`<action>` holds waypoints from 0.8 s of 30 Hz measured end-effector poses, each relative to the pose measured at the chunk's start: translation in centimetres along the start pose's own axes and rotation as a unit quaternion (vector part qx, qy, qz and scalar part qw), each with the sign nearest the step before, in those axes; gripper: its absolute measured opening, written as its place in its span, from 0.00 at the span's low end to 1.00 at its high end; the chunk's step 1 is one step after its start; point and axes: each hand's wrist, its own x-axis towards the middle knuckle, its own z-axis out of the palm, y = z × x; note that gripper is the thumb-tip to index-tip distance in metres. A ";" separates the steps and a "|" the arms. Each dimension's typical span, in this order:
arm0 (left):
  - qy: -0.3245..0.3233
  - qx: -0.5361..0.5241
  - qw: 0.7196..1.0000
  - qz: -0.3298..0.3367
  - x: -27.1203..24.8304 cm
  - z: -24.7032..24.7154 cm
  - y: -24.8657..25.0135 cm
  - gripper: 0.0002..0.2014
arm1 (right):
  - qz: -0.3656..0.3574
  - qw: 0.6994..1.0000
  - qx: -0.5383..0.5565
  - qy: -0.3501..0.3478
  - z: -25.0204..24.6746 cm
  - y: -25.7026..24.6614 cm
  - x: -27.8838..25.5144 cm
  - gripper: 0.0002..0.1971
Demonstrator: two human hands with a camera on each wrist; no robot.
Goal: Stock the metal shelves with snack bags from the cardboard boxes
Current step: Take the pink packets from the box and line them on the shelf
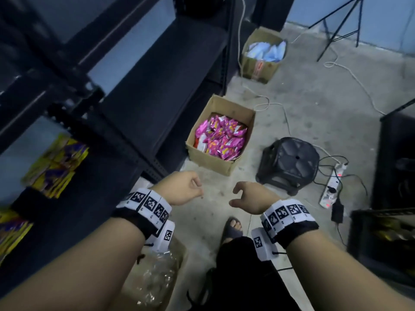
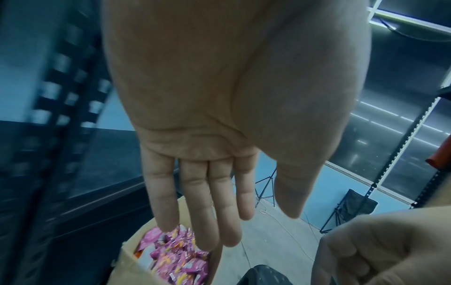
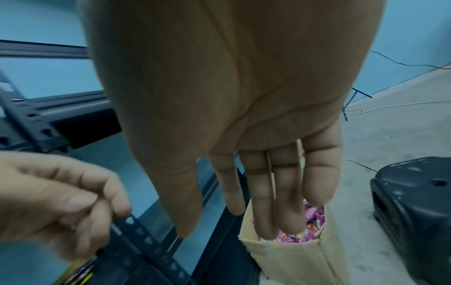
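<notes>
An open cardboard box (image 1: pixel 208 162) on the floor holds several pink snack bags (image 1: pixel 221 136). It stands against the black metal shelves (image 1: pixel 125 104). My left hand (image 1: pixel 195 187) and right hand (image 1: pixel 237 196) hover side by side just short of the box, both empty with relaxed fingers. In the left wrist view the left hand's fingers (image 2: pixel 207 212) hang straight above the pink bags (image 2: pixel 175 258). From the right wrist the right hand's fingers (image 3: pixel 275 192) point down at the same box (image 3: pixel 292 256). Yellow and purple bags (image 1: pixel 56 167) lie on a lower shelf at the left.
A second box (image 1: pixel 258 68) with pale blue bags stands farther back by the shelves. A black plastic stool (image 1: pixel 289 162) sits right of the pink box, with a power strip (image 1: pixel 332 187) and cables beyond. A box of clear plastic (image 1: pixel 157 277) lies under my left forearm. My sandalled foot (image 1: pixel 233 227) is below.
</notes>
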 end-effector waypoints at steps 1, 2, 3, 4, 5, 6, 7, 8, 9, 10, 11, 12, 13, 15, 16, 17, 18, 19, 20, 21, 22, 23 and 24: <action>0.000 0.000 1.000 0.009 1.9 -0.4 2.0 0.08 | 0.006 1.000 0.001 -0.002 -1.4 1.2 0.8 0.26; -0.001 -0.006 1.000 0.016 3.7 -0.9 4.1 0.08 | 0.010 1.000 0.001 -0.006 -3.1 2.3 1.5 0.26; -0.001 -0.014 1.000 0.021 5.3 -1.3 6.0 0.08 | 0.012 1.000 0.000 -0.010 -4.7 3.2 2.1 0.26; -0.003 -0.024 1.000 0.020 6.7 -1.8 7.7 0.08 | 0.012 1.000 -0.001 -0.014 -6.5 4.0 2.5 0.26; -0.006 -0.031 0.999 0.020 7.8 -2.1 9.1 0.09 | 0.010 1.000 -0.001 -0.017 -8.4 4.6 2.9 0.27; -0.013 -0.032 0.999 0.018 8.7 -2.3 10.5 0.10 | 0.007 1.000 0.000 -0.018 -10.3 5.1 3.1 0.27; -0.023 -0.024 0.999 0.020 9.6 -2.5 11.7 0.12 | 0.002 1.000 0.001 -0.014 -12.2 5.5 3.4 0.27; -0.033 -0.015 0.999 0.020 10.3 -2.7 12.7 0.13 | -0.005 1.000 0.000 -0.006 -14.0 5.8 3.9 0.27; -0.040 -0.010 0.999 0.018 10.9 -2.8 13.5 0.14 | -0.011 1.000 0.002 0.005 -15.7 6.0 4.3 0.28; -0.041 -0.010 0.999 0.013 11.5 -3.0 14.1 0.14 | -0.014 1.000 0.003 0.015 -17.3 6.0 4.7 0.28; -0.038 -0.012 0.999 0.010 12.1 -3.4 14.7 0.13 | -0.018 1.000 0.005 0.025 -18.8 5.9 5.1 0.28; -0.035 -0.013 0.999 0.008 12.6 -3.8 15.2 0.13 | -0.022 0.999 0.009 0.033 -20.2 5.9 5.4 0.27; -0.030 -0.012 0.999 0.007 13.1 -4.3 15.6 0.13 | -0.025 0.999 0.016 0.040 -21.3 5.9 5.7 0.27; -0.012 -0.020 1.000 0.007 14.2 -5.6 16.4 0.12 | -0.027 0.998 0.021 0.052 -22.9 6.0 6.2 0.27; 0.001 -0.028 1.000 0.008 14.5 -6.3 16.7 0.11 | -0.027 0.998 0.021 0.055 -23.4 6.1 6.2 0.27; 0.013 -0.035 0.999 0.009 14.9 -7.0 17.0 0.11 | -0.027 0.998 0.021 0.055 -23.7 6.3 6.3 0.27; 0.021 -0.043 0.999 0.013 15.2 -7.8 17.2 0.10 | -0.028 0.998 0.024 0.053 -23.6 6.4 6.3 0.27; 0.029 -0.048 0.998 0.017 15.6 -8.7 17.4 0.10 | -0.030 0.998 0.025 0.048 -23.5 6.7 6.3 0.26; 0.035 -0.052 0.998 0.021 15.9 -9.5 17.6 0.09 | -0.033 0.998 0.024 0.041 -23.3 6.9 6.2 0.26; 0.041 -0.054 0.997 0.023 16.2 -10.3 17.8 0.09 | -0.035 0.999 0.019 0.036 -22.8 7.3 6.2 0.26; 0.049 -0.055 0.997 0.023 16.5 -11.0 18.0 0.09 | -0.035 0.999 0.015 0.029 -22.2 7.7 6.3 0.26; 0.057 -0.057 0.997 0.022 16.8 -11.7 18.1 0.09 | -0.037 0.999 0.011 0.022 -21.8 8.1 6.7 0.26; 0.062 -0.057 0.996 0.022 17.0 -12.2 18.1 0.10 | -0.037 0.999 0.012 0.015 -21.2 8.6 6.9 0.26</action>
